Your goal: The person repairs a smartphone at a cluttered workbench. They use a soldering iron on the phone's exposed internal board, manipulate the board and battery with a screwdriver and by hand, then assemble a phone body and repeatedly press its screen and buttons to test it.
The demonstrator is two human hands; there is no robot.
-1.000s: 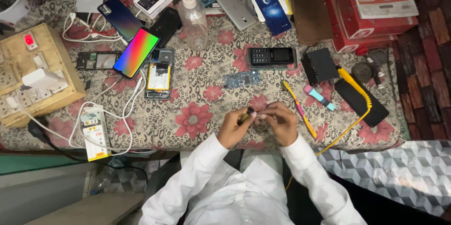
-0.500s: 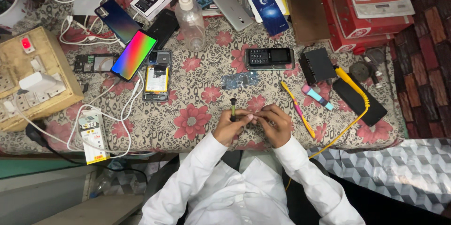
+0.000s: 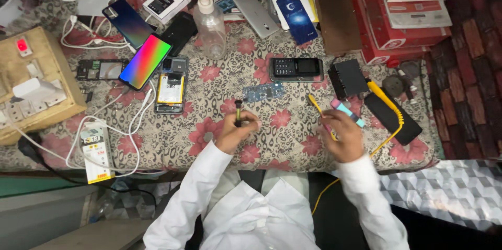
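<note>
A small dark tool [image 3: 238, 112] stands upright in the left hand [image 3: 235, 132], fingers pinched round its lower end, above the flowered cloth [image 3: 209, 140]. The right hand [image 3: 342, 136] rests well apart on a yellow-handled tool [image 3: 317, 107]; its grip is hard to tell. Beyond lie a small circuit board [image 3: 263, 92] and a keypad phone [image 3: 296, 68]. Brick floor [image 3: 470, 72] lies to the right.

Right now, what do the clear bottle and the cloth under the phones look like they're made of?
The clear bottle looks like thin transparent plastic with a white cap: the pattern shows through it. The table cover looks like printed woven fabric, matte, with red flowers on a speckled ground; it drapes softly over the front edge.
</note>
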